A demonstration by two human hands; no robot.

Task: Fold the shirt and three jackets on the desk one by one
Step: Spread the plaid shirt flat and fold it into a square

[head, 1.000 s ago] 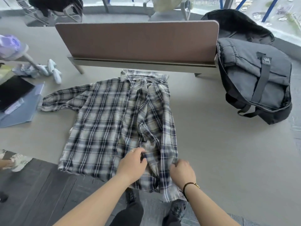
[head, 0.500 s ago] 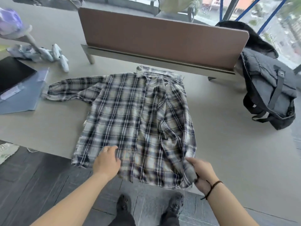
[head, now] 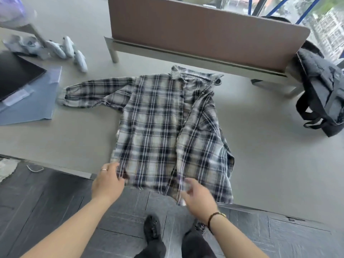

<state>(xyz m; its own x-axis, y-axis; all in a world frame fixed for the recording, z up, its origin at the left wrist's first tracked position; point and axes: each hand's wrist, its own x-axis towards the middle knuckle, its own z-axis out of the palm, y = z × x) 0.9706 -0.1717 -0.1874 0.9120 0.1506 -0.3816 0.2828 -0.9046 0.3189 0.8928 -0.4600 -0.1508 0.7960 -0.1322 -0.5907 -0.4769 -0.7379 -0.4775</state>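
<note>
Lying flat across the middle of the frame, the plaid shirt rests on the grey desk with its collar toward the top and its hem hanging just over the near desk edge. One sleeve stretches out toward the left of the frame; the shirt's right-hand side is folded inward over the body.

At lower centre-left, the left hand pinches the hem's left corner, fingers curled onto the cloth, a ring on one finger. At lower centre-right, the right hand is at the hem near the front opening. It is blurred, its fingers appear spread and fairly straight against the cloth, and I cannot tell whether they grip it. A dark band with a gold piece sits on that wrist.

A brown divider panel stands across the top of the frame, just beyond the collar. At the right edge a dark grey backpack lies on the desk, well apart from the shirt, with something black behind it. In the upper left are some pale, blurred objects. Below them, at the left edge, a black flat device lies on a blue sheet, near the sleeve's cuff.

Along the bottom of the frame are dark floor tiles, and the person's black shoes and dark trousers show between the forearms.
</note>
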